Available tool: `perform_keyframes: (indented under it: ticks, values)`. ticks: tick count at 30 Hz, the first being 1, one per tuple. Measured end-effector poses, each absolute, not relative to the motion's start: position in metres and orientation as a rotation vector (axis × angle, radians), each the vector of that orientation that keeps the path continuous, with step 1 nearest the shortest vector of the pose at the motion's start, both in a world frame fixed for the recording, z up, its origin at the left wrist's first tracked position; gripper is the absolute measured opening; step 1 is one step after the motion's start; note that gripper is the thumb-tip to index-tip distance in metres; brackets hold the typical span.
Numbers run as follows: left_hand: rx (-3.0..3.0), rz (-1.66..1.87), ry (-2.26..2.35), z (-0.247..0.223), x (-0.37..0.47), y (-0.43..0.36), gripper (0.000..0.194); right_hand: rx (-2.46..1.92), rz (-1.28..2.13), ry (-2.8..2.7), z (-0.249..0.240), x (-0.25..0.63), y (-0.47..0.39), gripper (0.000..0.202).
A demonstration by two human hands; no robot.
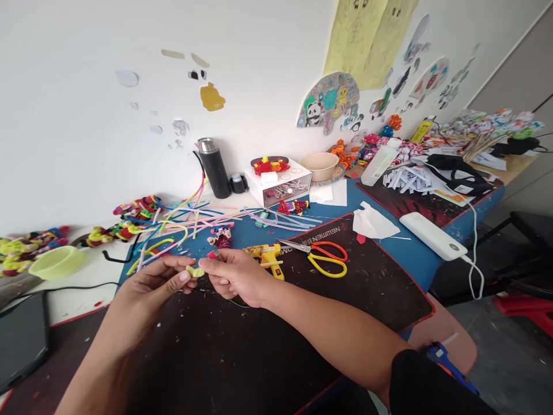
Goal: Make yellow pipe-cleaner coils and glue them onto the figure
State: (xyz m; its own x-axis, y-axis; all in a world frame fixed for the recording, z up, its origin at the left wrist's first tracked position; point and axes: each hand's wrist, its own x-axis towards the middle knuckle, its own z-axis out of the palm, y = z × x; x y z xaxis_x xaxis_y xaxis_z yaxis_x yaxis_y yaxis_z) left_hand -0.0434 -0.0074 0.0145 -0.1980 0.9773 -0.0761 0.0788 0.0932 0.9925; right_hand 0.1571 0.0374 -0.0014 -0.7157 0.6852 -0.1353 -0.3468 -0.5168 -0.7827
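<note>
Between my two hands is a short, pale yellow fuzzy piece (196,271) that looks like bent pipe cleaner. My left hand (144,291) pinches its left end between thumb and fingers. The thumb and fingers of my right hand (239,278) close on its right end. A small pinkish-red thing (213,254) shows at the right fingertips; I cannot make out whether it is held. Just behind the hands lies a small maroon and pink fuzzy figure (222,237). A yellow hot glue gun (264,253) lies beyond my right hand, partly hidden by it.
Scissors (326,258) with orange and yellow handles lie right of the glue gun on the black mat (371,288). Loose pipe cleaners (203,216) spread behind the hands. A black thermos (215,170), a white box (280,184) and a white power strip (432,236) stand farther off.
</note>
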Motion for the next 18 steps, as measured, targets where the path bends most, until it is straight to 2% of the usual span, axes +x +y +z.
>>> perform_keyframes:
  ticks: [4, 11, 18]
  values:
    - [1.039, 1.291, 1.433, 0.010, -0.040, -0.006, 0.059, -0.616, 2.188, -1.067, -0.002, 0.155, 0.034, 0.061]
    - [1.121, 1.230, 1.353, 0.005, -0.044, -0.010, 0.047, -0.708, 2.170, -1.097, -0.002, 0.154, 0.032, 0.062]
    - [1.093, 1.175, 1.392, 0.017, -0.043, -0.011, 0.057, -0.712, 2.094, -1.151, -0.004, 0.155, 0.034, 0.062]
